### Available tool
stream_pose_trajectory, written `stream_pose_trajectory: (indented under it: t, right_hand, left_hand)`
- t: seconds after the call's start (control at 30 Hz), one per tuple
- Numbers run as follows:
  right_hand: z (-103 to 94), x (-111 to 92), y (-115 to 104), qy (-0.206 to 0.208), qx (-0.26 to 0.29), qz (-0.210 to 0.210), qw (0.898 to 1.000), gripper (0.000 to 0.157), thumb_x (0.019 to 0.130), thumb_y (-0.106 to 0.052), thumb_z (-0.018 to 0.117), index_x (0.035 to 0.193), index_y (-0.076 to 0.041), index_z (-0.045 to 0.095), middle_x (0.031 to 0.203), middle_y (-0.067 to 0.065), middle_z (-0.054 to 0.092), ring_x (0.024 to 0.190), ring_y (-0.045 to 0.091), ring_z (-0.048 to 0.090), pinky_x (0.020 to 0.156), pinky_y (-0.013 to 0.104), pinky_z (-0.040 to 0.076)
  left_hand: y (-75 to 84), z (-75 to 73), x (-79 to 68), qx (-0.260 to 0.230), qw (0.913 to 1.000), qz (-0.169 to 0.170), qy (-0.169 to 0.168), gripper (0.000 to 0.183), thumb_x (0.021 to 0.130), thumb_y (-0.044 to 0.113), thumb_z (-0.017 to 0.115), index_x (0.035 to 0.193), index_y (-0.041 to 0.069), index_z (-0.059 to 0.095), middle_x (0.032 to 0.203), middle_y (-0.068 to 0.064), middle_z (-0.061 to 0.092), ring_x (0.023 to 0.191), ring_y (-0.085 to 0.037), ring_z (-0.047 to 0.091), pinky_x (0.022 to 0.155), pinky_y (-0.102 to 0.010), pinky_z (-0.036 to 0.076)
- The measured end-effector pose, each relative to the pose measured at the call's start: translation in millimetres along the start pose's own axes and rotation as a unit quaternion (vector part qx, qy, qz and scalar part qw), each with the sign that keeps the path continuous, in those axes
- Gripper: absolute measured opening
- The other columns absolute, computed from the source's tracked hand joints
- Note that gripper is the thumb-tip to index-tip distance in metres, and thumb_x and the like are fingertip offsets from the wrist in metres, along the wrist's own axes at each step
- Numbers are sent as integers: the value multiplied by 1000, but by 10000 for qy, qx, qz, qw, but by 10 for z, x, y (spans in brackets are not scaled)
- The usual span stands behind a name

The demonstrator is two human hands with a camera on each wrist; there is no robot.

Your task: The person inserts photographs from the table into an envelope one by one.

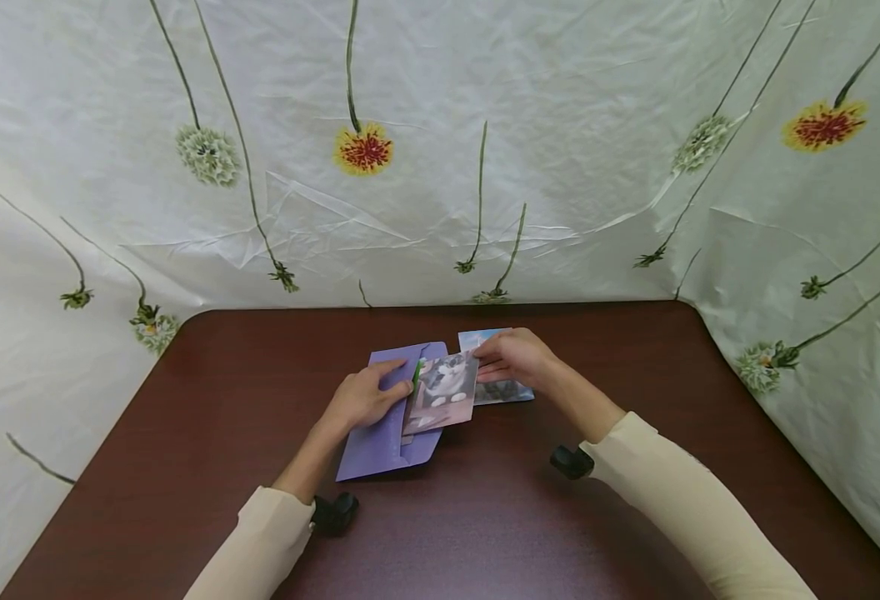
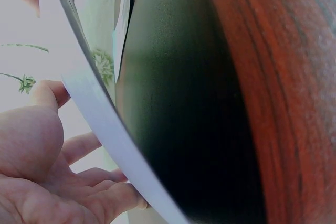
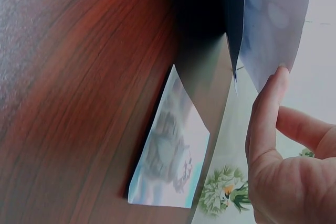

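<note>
My left hand (image 1: 361, 400) holds a purple envelope (image 1: 372, 450) tilted above the table, thumb on its near face. In the left wrist view, that hand's fingers (image 2: 113, 198) reach along the envelope's edge (image 2: 113, 114), which looks pale there. A photo card with a cat picture (image 1: 443, 392) overlaps the envelope's open side. My right hand (image 1: 521, 360) pinches the card by its upper right corner. The right wrist view shows the card's pale surface (image 3: 278, 19) with a fingertip at its lower edge. The card's left edge is hidden at the envelope.
A second picture card (image 1: 503, 393), bluish, lies on the dark wooden table (image 1: 260, 375) behind my right hand. White flower-patterned cloth (image 1: 425, 217) hangs along the back and sides of the table. A black wrist camera (image 1: 571, 461) sits by the right cuff.
</note>
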State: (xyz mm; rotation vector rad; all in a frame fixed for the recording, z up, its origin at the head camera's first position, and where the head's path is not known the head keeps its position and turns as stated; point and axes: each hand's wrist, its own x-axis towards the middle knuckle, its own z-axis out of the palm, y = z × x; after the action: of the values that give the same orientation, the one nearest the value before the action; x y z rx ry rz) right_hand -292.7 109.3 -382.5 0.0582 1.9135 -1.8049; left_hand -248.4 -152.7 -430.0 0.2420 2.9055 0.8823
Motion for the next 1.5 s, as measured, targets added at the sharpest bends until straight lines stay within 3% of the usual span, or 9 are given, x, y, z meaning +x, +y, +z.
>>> stream_pose_trajectory:
  t: [0.13, 0.57, 0.87, 1.07, 1.5]
  right_hand:
    - [42, 20, 12, -7, 54, -3, 10000, 18, 98, -1, 58, 113, 9, 58, 91, 11, 63, 70, 19, 71, 73, 31, 61]
    - [125, 56, 34, -107, -320, -82, 9994, 25, 97, -4, 57, 116, 12, 61, 89, 11, 67, 72, 19, 70, 83, 37, 61]
    - [209, 80, 51, -101, -462, 14, 9989, 23, 96, -6, 59, 113, 9, 62, 88, 11, 67, 71, 20, 70, 79, 37, 62]
    - [274, 101, 60, -103, -408, -31, 9991, 30, 96, -6, 60, 119, 12, 63, 89, 11, 65, 71, 19, 70, 77, 35, 62]
    - [423, 179, 119, -320, 7, -101, 9994, 18, 97, -1, 59, 111, 10, 60, 88, 10, 64, 72, 19, 70, 83, 38, 61]
  left_hand:
    - [-4, -2, -8, -35, 10000, -16, 20, 55, 100, 38, 58, 148, 12, 54, 146, -22, 56, 135, -49, 50, 107, -59, 41]
    - [-1, 2, -10, -37, 10000, -8, 43, 56, 99, 39, 59, 148, 11, 54, 146, -22, 56, 133, -49, 51, 106, -59, 42]
    - [1, 6, -24, -71, 10000, -13, 64, 55, 100, 38, 59, 148, 11, 54, 146, -22, 56, 133, -49, 52, 106, -59, 42]
    - [6, -5, -29, -63, 10000, 3, 77, 55, 100, 37, 59, 148, 10, 54, 145, -23, 57, 131, -49, 53, 104, -59, 43]
    - [12, 5, -15, -57, 10000, -56, 20, 55, 100, 37, 59, 148, 11, 54, 145, -23, 56, 131, -48, 54, 104, -59, 44]
